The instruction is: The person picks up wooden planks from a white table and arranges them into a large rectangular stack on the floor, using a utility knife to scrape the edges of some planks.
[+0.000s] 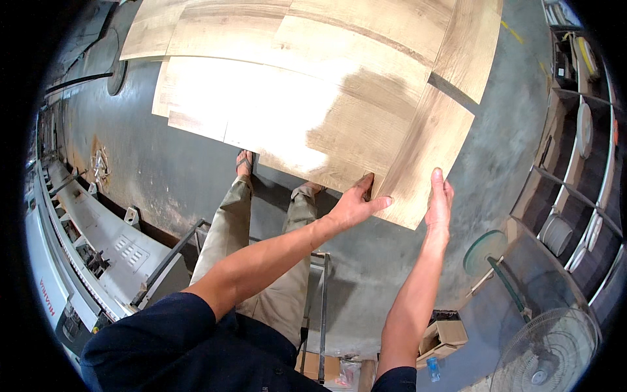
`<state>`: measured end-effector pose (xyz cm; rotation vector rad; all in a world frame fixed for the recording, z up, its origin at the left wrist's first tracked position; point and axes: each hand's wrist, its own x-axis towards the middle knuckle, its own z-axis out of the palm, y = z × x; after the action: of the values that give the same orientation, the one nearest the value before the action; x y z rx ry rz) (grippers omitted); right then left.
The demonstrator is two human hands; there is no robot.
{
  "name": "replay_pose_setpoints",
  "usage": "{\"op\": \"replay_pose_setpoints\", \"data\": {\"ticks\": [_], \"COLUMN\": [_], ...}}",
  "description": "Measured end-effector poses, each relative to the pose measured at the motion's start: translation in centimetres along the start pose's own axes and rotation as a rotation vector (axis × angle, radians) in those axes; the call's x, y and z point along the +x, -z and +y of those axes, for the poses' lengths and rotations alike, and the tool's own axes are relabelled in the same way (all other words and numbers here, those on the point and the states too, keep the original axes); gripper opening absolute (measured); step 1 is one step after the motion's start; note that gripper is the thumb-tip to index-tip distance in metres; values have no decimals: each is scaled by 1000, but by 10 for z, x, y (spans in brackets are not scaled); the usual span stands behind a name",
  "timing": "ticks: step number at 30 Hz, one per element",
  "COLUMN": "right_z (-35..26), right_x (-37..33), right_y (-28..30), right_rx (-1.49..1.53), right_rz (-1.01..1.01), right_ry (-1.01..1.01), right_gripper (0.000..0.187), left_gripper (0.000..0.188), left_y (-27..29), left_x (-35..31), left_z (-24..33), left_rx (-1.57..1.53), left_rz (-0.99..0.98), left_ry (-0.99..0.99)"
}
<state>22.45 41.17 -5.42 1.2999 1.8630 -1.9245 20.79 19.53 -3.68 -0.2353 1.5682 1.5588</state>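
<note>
A light wood-grain board [426, 153] lies at the near right end of a spread of similar wood-grain boards [366, 124]. My left hand [356, 206] is at its near left corner, the thumb stretched over the top face and a finger at the seam beside the neighbouring board. My right hand [439, 206] grips the right edge, thumb over the top face and the other fingers outside the edge, partly hidden. A dark shadow and a bright glare fall across the boards to the left.
A metal-framed seat [324, 307] stands under me. To the left runs a long white machine [111, 242]. Shelves with rolls of edging tape [584, 130] line the right side. A standing fan [545, 356] and a small wooden box [444, 336] occupy the lower right.
</note>
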Motion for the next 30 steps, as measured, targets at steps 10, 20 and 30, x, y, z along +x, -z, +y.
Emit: {"op": "replay_pose_setpoints", "data": {"ticks": [10,20,30], "right_z": [-13,43,212], "right_x": [-6,-124,-436], "right_y": [-4,-15,-168], "right_rx": [26,314,630], "right_rz": [-34,523,757], "right_ry": [-4,111,-268], "right_gripper": [63,56,38], "left_gripper": [90,61,42], "left_y": [-1,85,294], "left_x": [5,-60,-140], "left_z": [-4,-36,-23], "left_rx": [86,203,959], "left_rz": [-7,-224,-418], "left_ry": [12,82,-88]}}
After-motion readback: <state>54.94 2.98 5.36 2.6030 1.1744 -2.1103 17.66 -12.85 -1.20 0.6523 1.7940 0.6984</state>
